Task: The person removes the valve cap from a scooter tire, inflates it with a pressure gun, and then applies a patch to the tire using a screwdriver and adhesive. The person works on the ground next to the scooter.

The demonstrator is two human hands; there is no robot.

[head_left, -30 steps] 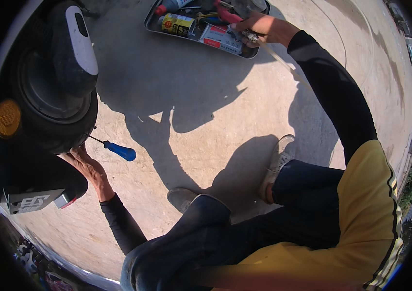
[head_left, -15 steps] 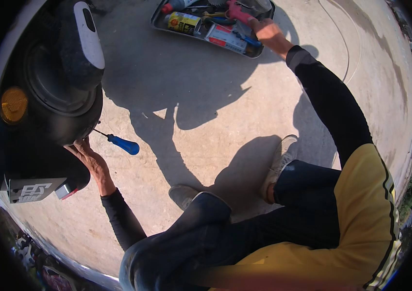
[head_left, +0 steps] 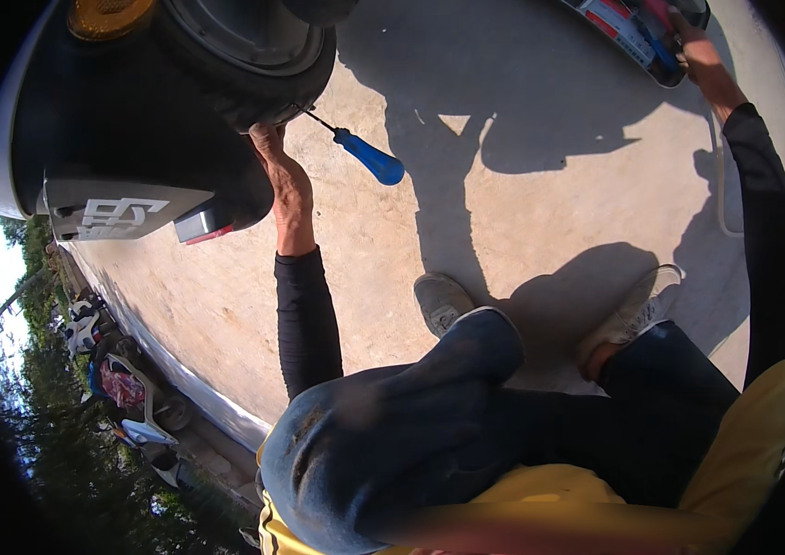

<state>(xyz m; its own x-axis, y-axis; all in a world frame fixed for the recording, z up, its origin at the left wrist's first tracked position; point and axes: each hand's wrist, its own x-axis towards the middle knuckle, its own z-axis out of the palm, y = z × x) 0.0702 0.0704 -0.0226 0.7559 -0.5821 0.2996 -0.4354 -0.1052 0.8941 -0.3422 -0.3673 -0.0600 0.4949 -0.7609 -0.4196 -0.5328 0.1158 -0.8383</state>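
**Two hands, far apart, on sunlit concrete**

Concrete ground (head_left: 540,213) fills the head view, pale and sunlit, crossed by the person's own dark shadow. At upper left stands a scooter's rear wheel (head_left: 244,65) under a black fender with an orange reflector (head_left: 110,14). The left hand (head_left: 283,180) reaches up to the tyre – its fingertips press the rubber, fingers held close together, gripping nothing. Just beside it a blue-handled screwdriver (head_left: 369,157) lies on the concrete, its tip near the tyre. Well apart, at the top right edge, the right hand (head_left: 702,60) reaches into a tool tray (head_left: 633,37) – whether its fingers grip anything I cannot tell.
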